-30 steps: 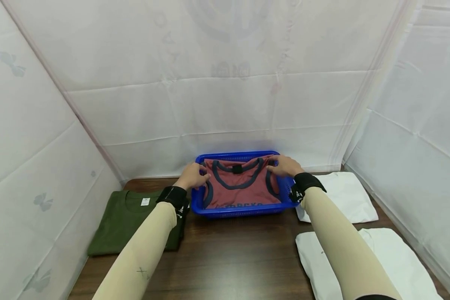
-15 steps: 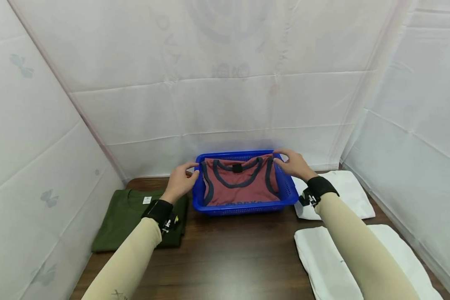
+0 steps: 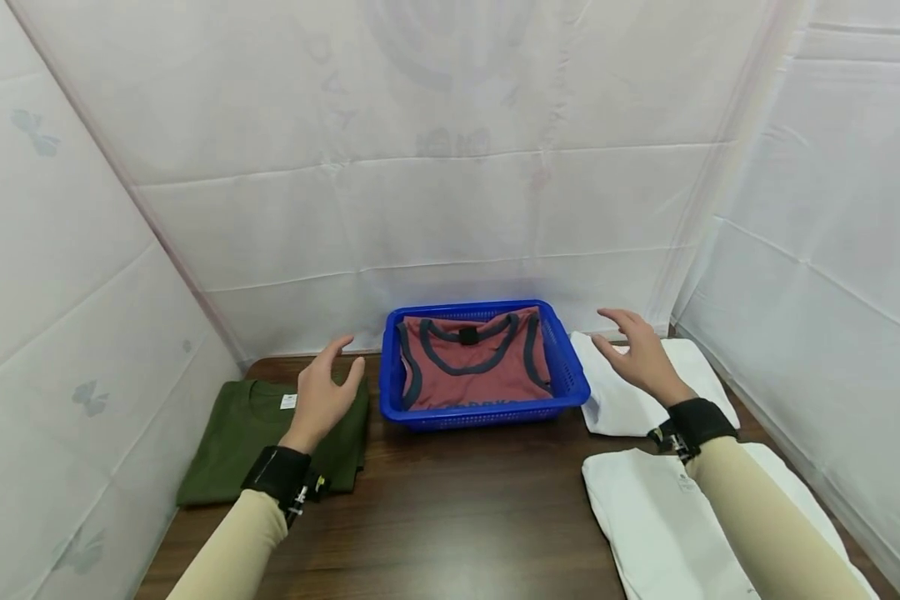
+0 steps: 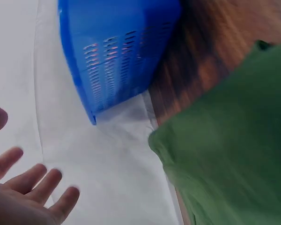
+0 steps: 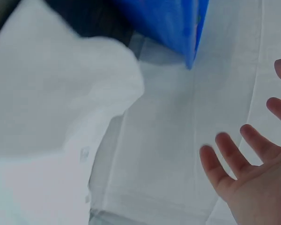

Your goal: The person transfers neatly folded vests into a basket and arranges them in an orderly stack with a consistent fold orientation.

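Observation:
A folded red shirt (image 3: 480,379) with dark blue trim lies in a blue plastic basket (image 3: 487,417) at the back of the table. My left hand (image 3: 321,400) is left of the basket, above a folded dark green T-shirt (image 3: 225,450), fingers spread and holding nothing. To the basket's right, my right hand (image 3: 641,358) hovers over a folded white garment (image 3: 690,371), also with spread fingers and nothing in it. Both wrist views show the basket's side apart from the fingers. Another folded white garment (image 3: 645,500) lies nearer the front, partly covered by my right forearm.
White sheeting (image 3: 435,208) stands behind the basket and along both sides of the brown wooden table (image 3: 457,500). The basket sits close to the back sheet.
Both hands have left the shirt and the basket's ends. The left moved left and toward me, the right moved to the right. The basket and shirt stay in place.

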A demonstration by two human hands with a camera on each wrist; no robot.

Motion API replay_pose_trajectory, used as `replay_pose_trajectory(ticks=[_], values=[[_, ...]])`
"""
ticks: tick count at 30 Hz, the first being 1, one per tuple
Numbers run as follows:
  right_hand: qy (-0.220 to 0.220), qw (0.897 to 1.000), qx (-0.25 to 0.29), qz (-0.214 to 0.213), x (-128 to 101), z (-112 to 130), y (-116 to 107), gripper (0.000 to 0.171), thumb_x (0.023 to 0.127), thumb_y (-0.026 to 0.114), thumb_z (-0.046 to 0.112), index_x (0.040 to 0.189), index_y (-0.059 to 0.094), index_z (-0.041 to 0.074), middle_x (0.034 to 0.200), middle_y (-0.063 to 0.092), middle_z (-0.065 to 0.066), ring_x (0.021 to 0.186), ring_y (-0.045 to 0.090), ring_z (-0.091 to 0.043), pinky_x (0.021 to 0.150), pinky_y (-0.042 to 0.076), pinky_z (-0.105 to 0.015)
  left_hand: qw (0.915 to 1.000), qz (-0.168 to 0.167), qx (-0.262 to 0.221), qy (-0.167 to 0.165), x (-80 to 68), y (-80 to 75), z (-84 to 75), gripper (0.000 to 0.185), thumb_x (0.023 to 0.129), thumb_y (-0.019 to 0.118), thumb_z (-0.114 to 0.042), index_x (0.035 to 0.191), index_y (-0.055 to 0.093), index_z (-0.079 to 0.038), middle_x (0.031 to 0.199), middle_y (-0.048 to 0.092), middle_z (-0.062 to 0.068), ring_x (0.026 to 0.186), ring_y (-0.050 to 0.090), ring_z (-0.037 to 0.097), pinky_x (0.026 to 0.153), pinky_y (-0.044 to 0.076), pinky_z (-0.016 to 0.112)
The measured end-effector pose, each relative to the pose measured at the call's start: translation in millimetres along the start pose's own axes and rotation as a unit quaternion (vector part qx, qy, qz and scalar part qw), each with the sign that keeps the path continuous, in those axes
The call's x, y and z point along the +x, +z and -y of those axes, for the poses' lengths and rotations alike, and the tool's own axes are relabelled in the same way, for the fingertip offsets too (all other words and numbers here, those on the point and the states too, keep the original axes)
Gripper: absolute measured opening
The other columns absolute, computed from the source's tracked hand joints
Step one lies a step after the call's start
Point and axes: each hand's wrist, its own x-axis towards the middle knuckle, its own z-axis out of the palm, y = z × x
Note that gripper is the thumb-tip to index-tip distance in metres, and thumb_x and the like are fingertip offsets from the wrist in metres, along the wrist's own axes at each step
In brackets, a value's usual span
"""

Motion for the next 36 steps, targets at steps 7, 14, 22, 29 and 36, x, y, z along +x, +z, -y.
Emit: replay_pose_trajectory(ticks=[7, 14, 22, 29, 36], values=[[-0.001, 0.999, -0.046, -0.005, -27, -8, -16, 0.060, 0.094, 0.075, 0.023, 0.145, 0.053, 0.001, 0.142, 0.051, -0.029, 0.128, 0.047, -0.053, 0.100, 0.038, -0.070, 0.9988, -0.019, 0.033, 0.031, -20.5, -11.4, 4.5, 0.054, 0.102, 0.066, -0.021, 0.149, 0.050, 0.000, 0.153, 0.046, 0.027, 0.141, 0.042, 0.045, 0.109, 0.038, 0.064], [0.027, 0.995, -0.097, 0.014, -53, -22, -34, 0.066, 0.093, 0.075, 0.030, 0.147, 0.049, 0.001, 0.143, 0.046, -0.036, 0.128, 0.044, -0.057, 0.100, 0.033, -0.073, 0.9968, -0.018, 0.065, 0.043, -35.6, -22.4, 11.2, 0.060, 0.099, 0.070, -0.021, 0.150, 0.048, 0.003, 0.156, 0.041, 0.029, 0.142, 0.039, 0.049, 0.111, 0.031, 0.069], [0.088, 0.987, -0.110, 0.072, -94, -43, -46, 0.074, 0.095, 0.073, 0.037, 0.151, 0.040, 0.000, 0.146, 0.034, -0.042, 0.130, 0.033, -0.065, 0.101, 0.021, -0.081, 0.9935, 0.022, 0.111, 0.013, -50.5, -20.1, 17.7, 0.066, 0.098, 0.070, -0.030, 0.151, 0.046, 0.002, 0.155, 0.040, 0.031, 0.142, 0.037, 0.052, 0.110, 0.025, 0.076], [0.104, 0.983, -0.118, 0.096, -129, -62, -53, 0.077, 0.093, 0.075, 0.038, 0.148, 0.041, -0.002, 0.144, 0.033, -0.044, 0.128, 0.033, -0.066, 0.095, 0.026, -0.082, 0.9892, 0.034, 0.142, 0.006, -60.0, -19.7, 20.8, 0.066, 0.096, 0.072, -0.031, 0.148, 0.049, 0.004, 0.152, 0.041, 0.034, 0.141, 0.036, 0.055, 0.110, 0.024, 0.077], [0.112, 0.978, -0.132, 0.113, -152, -81, -63, 0.078, 0.092, 0.076, 0.040, 0.147, 0.042, -0.004, 0.141, 0.034, -0.045, 0.125, 0.035, -0.066, 0.091, 0.030, -0.079, 0.9888, 0.032, 0.145, 0.011, -62.7, -21.2, 19.9, 0.065, 0.095, 0.073, -0.031, 0.146, 0.051, 0.004, 0.151, 0.043, 0.034, 0.140, 0.037, 0.055, 0.109, 0.024, 0.077]])
